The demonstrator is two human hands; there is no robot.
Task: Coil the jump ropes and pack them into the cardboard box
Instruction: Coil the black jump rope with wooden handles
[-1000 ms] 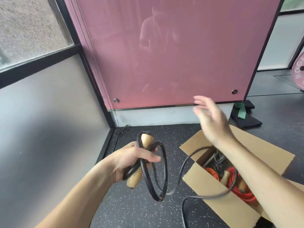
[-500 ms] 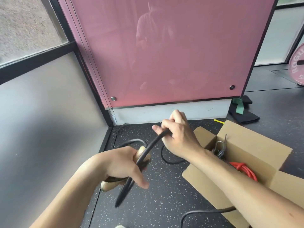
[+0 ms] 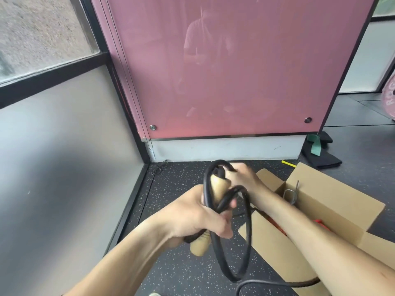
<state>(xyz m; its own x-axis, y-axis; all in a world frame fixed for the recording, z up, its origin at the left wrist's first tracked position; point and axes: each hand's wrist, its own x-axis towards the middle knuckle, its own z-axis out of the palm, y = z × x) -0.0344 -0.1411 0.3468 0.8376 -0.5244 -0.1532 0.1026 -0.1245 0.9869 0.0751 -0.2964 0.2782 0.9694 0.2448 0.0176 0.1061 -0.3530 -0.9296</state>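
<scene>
Your left hand (image 3: 198, 216) and right hand (image 3: 243, 180) are bare; your left forearm (image 3: 132, 259) and right forearm (image 3: 320, 238) are uncovered too, from wrist as far as shows.

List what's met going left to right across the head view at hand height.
grey wall panel → left hand → right hand → cardboard box. The black jump rope overlaps both hands, so it is left out.
</scene>
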